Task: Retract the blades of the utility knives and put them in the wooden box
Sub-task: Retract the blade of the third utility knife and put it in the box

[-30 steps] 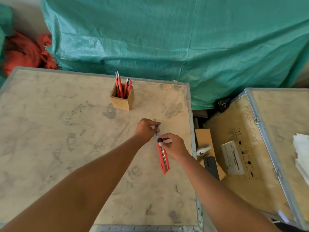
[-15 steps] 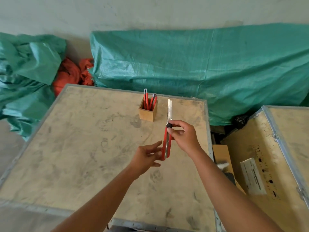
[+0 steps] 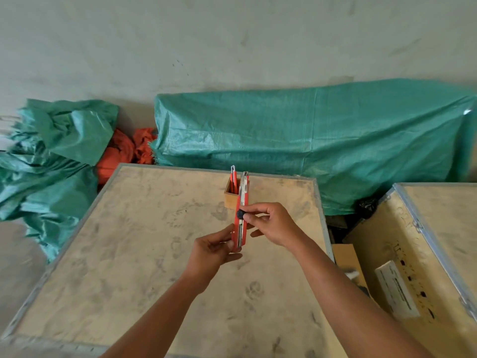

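Both hands up over the crate top (image 3: 129, 254) rn, working one red utility knife (image 3: 240, 223) between them. I've got the knife near upright, tip pointing away from me. Left hand (image 3: 214, 250) is curled round the bottom end of the handle, thumb and fingers closed on it. Right hand (image 3: 271, 224) sits just above and to the right of the left, thumb + forefinger pinched on the black slider knob (image 3: 240, 214) partway up the body, other fingers loosely spread, not on anything. A short bit of blade (image 3: 244, 177) shows past the top of the red body, so not fully in yet, far as I can see.

Wooden box (image 3: 231, 198) is right behind the knife, beyond both hands, sitting on the crate top near its far edge. The knife overlaps it in my view but isn't in it. A couple more red knives (image 3: 233, 177) stand upright inside the box, tips up.

Past the box, green tarp (image 3: 309, 140) draped over smth. Off to the right of my right arm, a second crate (image 3: 426, 241) w/ a white label (image 3: 395, 290) on its side.
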Demonstrator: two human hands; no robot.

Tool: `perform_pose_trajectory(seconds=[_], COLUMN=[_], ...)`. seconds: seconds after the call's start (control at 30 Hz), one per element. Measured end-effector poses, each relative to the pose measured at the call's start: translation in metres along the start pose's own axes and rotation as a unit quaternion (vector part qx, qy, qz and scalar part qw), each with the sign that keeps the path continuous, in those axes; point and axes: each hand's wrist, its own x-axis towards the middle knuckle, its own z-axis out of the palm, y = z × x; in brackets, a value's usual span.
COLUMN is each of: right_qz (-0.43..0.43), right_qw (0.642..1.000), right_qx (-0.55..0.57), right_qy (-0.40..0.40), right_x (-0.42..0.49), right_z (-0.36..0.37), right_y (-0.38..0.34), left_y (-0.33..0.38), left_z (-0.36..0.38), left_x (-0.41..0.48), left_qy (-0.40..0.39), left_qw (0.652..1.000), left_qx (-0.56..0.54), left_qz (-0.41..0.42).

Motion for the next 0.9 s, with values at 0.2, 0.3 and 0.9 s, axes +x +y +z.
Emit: perform_pose_trajectory(seconds=[0.2,0.3,0.9], right_qz=[-0.021,-0.037,-0.087], right_qw=[0.998,0.995,0.991], right_qx=[-0.051,-0.071,-0.102], right_qy=[-0.031,-0.052,-0.004], right_x=[-0.011,-0.013,-0.017], right_z=[0.005,0.007,0.016], right_y=[-0.016,-0.019,-0.027], left_y=[0.018,0.022,0.033], left_z=[-0.007,-0.01,-0.014], left_x=[-0.004,-0.005,-0.003], left_qy=[-0.003,0.0,-0.007], left_qw=[1.0,0.999,0.999], left_qx=[-0.014,-0.016,-0.006], left_qz=[0.026,0.031,0.05])
